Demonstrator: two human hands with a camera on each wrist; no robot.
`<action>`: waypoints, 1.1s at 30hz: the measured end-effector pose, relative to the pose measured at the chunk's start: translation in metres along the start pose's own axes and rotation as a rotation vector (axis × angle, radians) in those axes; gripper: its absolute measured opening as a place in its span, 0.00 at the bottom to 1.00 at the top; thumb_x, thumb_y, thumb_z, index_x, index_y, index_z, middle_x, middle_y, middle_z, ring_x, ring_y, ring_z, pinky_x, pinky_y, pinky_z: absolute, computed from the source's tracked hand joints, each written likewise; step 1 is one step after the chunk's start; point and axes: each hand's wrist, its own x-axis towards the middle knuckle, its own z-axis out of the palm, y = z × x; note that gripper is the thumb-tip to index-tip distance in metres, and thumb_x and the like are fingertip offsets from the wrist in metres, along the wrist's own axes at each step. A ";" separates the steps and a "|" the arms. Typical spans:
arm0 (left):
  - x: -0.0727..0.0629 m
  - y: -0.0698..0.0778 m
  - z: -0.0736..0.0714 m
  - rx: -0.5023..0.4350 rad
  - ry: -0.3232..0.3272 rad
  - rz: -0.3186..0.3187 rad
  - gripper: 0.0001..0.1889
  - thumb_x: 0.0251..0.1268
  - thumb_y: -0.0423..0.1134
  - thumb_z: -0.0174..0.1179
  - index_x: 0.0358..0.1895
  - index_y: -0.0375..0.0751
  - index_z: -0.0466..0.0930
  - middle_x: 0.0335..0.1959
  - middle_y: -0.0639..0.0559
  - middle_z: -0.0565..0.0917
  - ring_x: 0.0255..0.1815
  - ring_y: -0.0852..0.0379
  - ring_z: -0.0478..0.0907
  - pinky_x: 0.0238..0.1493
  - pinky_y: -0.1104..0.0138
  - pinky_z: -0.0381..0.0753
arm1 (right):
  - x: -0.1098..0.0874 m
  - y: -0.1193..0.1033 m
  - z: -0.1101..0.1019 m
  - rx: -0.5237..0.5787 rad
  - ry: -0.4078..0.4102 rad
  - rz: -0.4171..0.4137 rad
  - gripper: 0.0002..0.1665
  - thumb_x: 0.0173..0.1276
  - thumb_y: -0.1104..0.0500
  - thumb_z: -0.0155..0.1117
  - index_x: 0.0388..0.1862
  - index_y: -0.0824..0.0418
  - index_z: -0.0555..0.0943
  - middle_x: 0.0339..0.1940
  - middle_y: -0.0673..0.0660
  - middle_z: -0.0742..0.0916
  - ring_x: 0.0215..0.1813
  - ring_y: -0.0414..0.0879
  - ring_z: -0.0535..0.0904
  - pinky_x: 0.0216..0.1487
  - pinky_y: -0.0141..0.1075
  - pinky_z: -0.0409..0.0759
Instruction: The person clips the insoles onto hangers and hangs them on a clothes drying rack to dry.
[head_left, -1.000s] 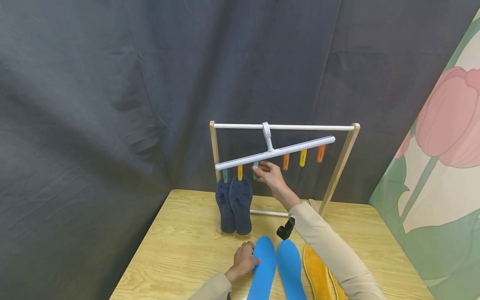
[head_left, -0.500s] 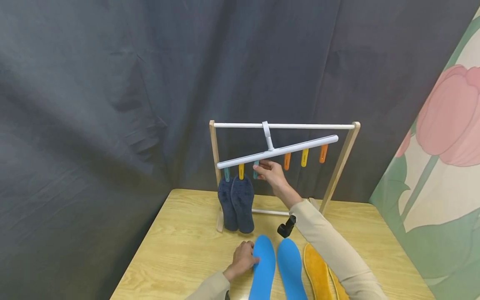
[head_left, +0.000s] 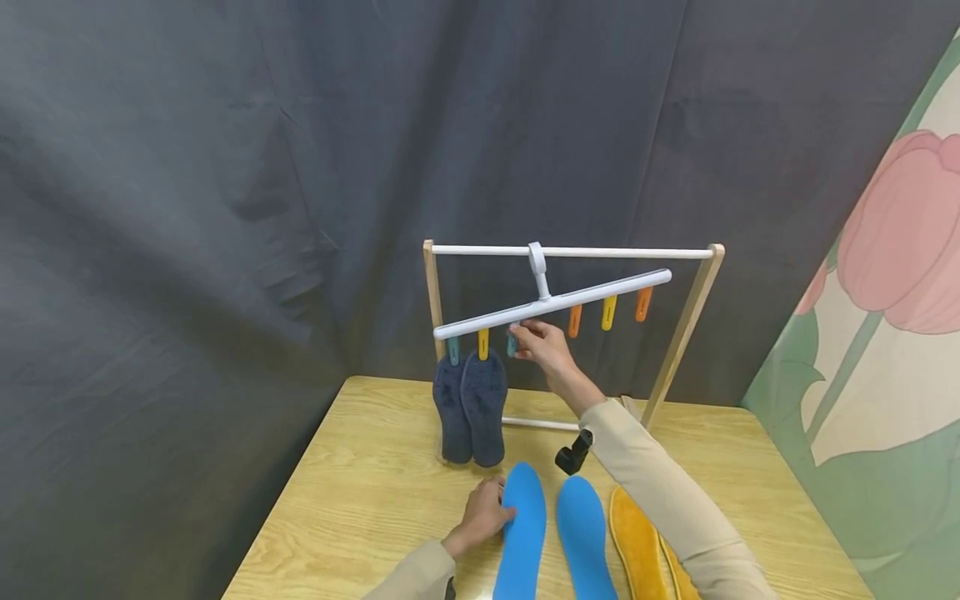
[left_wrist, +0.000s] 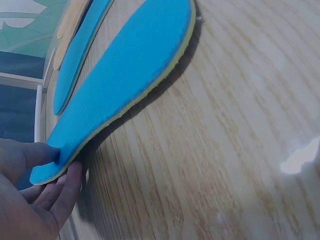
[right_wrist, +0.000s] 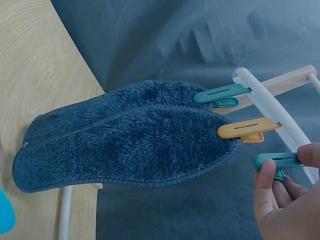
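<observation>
The blue insole (head_left: 522, 529) rests over the surface (head_left: 360, 483), its long axis running toward the rack (head_left: 690, 325). We see the left grip (head_left: 480, 512) pinching it near the far end, thumb on top, fingers beneath. The right grip (head_left: 547, 350), well above, pinches the teal clip (right_wrist: 287, 159) under the slanting hanger (head_left: 600, 292); we cannot tell whether the clip gapes. What counts, we judge, is how the insole's held end lies to that clip: the clip is higher, farther off and slightly left of the tip, with navy insoles (right_wrist: 130, 145) hanging close by. The left grip is the nearer one for guiding the insole's end.
</observation>
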 end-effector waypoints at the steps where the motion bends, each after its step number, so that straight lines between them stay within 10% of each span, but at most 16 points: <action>1: 0.000 -0.001 0.000 -0.004 0.002 0.002 0.07 0.53 0.28 0.69 0.35 0.30 0.83 0.48 0.42 0.82 0.48 0.42 0.79 0.46 0.53 0.80 | 0.000 0.000 0.000 0.000 0.004 0.000 0.25 0.76 0.58 0.59 0.64 0.74 0.73 0.48 0.63 0.84 0.33 0.40 0.81 0.37 0.30 0.83; 24: 0.009 0.008 -0.013 -0.111 0.059 0.006 0.18 0.63 0.26 0.63 0.56 0.30 0.75 0.35 0.45 0.82 0.24 0.61 0.75 0.20 0.68 0.75 | 0.000 0.003 -0.004 -0.015 -0.019 0.006 0.25 0.77 0.56 0.57 0.64 0.71 0.73 0.44 0.58 0.82 0.35 0.41 0.81 0.45 0.34 0.84; 33: 0.016 0.020 -0.021 -0.157 0.077 0.036 0.18 0.65 0.27 0.62 0.57 0.34 0.75 0.35 0.49 0.83 0.30 0.59 0.79 0.30 0.67 0.78 | 0.001 0.002 -0.006 -0.032 -0.042 0.005 0.27 0.79 0.57 0.54 0.69 0.73 0.67 0.48 0.60 0.80 0.37 0.40 0.78 0.52 0.39 0.82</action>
